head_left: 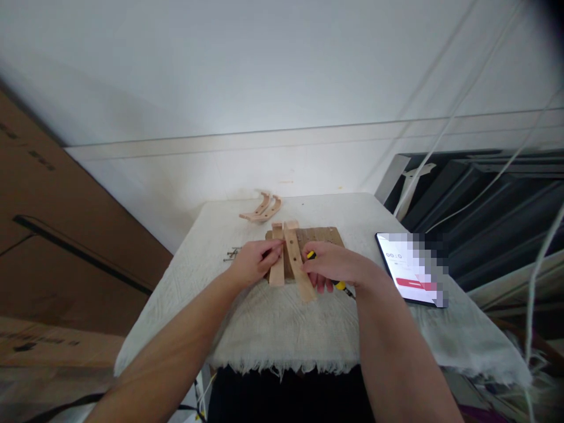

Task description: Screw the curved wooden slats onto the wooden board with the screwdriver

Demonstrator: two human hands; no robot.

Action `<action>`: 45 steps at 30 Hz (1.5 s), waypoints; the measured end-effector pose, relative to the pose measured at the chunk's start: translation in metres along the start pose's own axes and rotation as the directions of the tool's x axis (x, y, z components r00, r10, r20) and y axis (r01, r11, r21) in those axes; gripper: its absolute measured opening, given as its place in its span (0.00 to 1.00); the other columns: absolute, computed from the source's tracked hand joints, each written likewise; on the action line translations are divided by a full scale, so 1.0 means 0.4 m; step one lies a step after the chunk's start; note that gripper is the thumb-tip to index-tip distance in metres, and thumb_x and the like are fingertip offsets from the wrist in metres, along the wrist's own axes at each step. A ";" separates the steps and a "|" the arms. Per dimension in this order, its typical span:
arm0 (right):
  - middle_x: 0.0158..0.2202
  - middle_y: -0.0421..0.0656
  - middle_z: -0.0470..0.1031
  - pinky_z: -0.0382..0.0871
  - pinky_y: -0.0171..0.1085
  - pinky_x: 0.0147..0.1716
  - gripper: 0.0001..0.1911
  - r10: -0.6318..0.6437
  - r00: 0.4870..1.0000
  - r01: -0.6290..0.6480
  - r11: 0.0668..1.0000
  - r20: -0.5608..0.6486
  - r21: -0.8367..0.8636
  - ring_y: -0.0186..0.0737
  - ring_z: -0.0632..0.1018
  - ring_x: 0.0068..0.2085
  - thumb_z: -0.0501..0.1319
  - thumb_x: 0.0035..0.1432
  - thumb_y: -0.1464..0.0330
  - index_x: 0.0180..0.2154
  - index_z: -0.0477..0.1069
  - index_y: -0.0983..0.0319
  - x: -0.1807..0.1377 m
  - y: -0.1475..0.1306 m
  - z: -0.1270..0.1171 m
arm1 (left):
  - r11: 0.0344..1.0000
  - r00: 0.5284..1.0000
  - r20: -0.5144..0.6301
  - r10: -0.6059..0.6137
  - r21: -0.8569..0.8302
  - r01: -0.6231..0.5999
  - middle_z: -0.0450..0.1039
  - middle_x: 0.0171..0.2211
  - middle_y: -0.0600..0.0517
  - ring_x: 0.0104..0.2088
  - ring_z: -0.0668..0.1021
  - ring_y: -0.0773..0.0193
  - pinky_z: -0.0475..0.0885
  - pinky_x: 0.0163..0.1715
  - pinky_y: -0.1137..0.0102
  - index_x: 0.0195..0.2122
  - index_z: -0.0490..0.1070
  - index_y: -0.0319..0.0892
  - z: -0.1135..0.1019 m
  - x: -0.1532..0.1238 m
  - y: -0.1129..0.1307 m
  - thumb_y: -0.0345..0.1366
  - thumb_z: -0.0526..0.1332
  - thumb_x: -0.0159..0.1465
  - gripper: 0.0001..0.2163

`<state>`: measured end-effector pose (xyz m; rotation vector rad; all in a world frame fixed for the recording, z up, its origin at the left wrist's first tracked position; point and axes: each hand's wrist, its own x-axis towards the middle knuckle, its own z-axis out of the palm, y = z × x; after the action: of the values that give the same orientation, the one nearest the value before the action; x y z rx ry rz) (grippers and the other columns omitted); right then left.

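Behind everything stands the pale wall [264, 88], with a big brown cardboard sheet [66, 194] down the left side, and here's the bench [335, 341], draped in a cream woven cloth with a fringed near edge. Over on the right, the dark-framed tablet [414, 292] lies tilted, a red bar on its bright screen, part of it blurred into squares.

Mid-bench, it's the brown board [328, 235], rough-looking, lying flat. Across it come two pale, smooth-looking wooden pieces: the right strip [304, 285], slanting from far left to near right, showing two dark round holes, and the left strip [277, 275], running nearly straight near to far.

The left hand [257, 259] has its fingers drawn together on the left strip, the underside hidden. The right hand [328, 263] is wrapped around the yellow-and-black screwdriver [340, 286], shaft aimed near right, fingertips up against the right strip.

Far left of the board sit two curved wooden pieces [264, 210], holed as well, and left of the left hand, a small scatter of screws [231, 254].

Now the edges! The right strip's near end juts past the board's near edge, and the two strips nearly meet at the far end, spreading as they come nearer. Cloth stretches from the board to the fringe, and more lies between the right forearm and the tablet.
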<state>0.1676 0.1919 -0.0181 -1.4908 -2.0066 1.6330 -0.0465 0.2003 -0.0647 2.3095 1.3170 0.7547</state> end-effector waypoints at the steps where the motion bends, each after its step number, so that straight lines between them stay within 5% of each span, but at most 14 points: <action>1: 0.17 0.38 0.70 0.63 0.31 0.12 0.04 0.017 1.000 -0.017 1.000 0.001 -0.022 0.35 0.72 0.17 0.56 0.51 0.73 0.29 0.61 0.59 0.002 0.001 0.000 | 1.000 1.000 0.015 0.006 -0.016 -0.006 0.79 0.39 0.49 0.35 0.77 0.63 0.68 0.37 0.71 0.49 0.75 0.42 0.001 0.001 -0.002 0.41 0.52 0.66 0.17; 5: 0.20 0.39 0.73 0.62 0.30 0.12 0.05 -0.031 0.991 0.022 0.997 -0.132 -0.071 0.34 0.73 0.18 0.59 0.54 0.67 0.34 0.63 0.59 0.014 0.006 0.000 | 0.998 0.999 0.048 -0.003 -0.057 0.005 0.79 0.42 0.49 0.39 0.78 0.60 0.69 0.40 0.70 0.49 0.75 0.43 -0.002 0.004 0.004 0.41 0.53 0.66 0.17; 10: 0.23 0.39 0.73 0.63 0.31 0.13 0.18 -0.109 0.908 0.074 0.992 -0.405 -0.102 0.34 0.73 0.18 0.62 0.55 0.62 0.47 0.64 0.60 0.037 0.005 0.008 | 0.999 0.999 0.047 0.004 -0.043 -0.002 0.78 0.43 0.49 0.40 0.78 0.61 0.69 0.40 0.70 0.53 0.72 0.42 -0.005 0.004 0.012 0.41 0.52 0.67 0.18; 15: 0.24 0.41 0.74 0.63 0.33 0.16 0.15 -0.105 0.885 0.047 0.989 -0.454 -0.138 0.33 0.73 0.17 0.60 0.56 0.65 0.46 0.67 0.62 0.060 0.011 0.016 | 0.999 0.999 0.039 0.010 -0.031 -0.008 0.77 0.47 0.47 0.43 0.78 0.59 0.69 0.42 0.69 0.53 0.72 0.41 -0.002 0.003 0.006 0.41 0.51 0.68 0.18; 24: 0.24 0.41 0.74 0.65 0.34 0.22 0.09 -0.138 0.832 0.008 0.971 -0.538 -0.238 0.33 0.73 0.19 0.58 0.58 0.65 0.39 0.72 0.61 0.066 0.013 0.025 | 0.998 0.996 0.065 0.060 -0.033 -0.058 0.79 0.39 0.45 0.36 0.78 0.62 0.69 0.36 0.71 0.52 0.75 0.42 -0.003 0.003 -0.003 0.39 0.52 0.67 0.17; 31: 0.33 0.49 0.79 0.66 0.37 0.33 0.13 -0.177 0.764 -0.108 0.913 -0.621 -0.393 0.44 0.79 0.35 0.57 0.58 0.63 0.37 0.76 0.62 0.079 0.013 0.030 | 0.998 0.995 0.071 0.069 -0.018 -0.068 0.79 0.37 0.46 0.34 0.77 0.65 0.68 0.34 0.73 0.52 0.74 0.41 0.000 0.003 -0.013 0.39 0.52 0.67 0.18; 45: 0.34 0.50 0.79 0.66 0.37 0.32 0.14 -0.177 0.765 -0.114 0.909 -0.619 -0.401 0.45 0.79 0.36 0.55 0.58 0.62 0.38 0.75 0.63 0.084 0.020 0.031 | 1.000 0.993 0.114 0.021 -0.005 -0.020 0.79 0.41 0.48 0.37 0.78 0.63 0.68 0.37 0.72 0.54 0.72 0.43 -0.007 0.008 -0.002 0.41 0.51 0.68 0.18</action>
<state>0.1477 0.2084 -0.0440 -1.8052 -1.9830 0.5152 -0.0474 0.2035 -0.0623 2.3297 1.2426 0.6214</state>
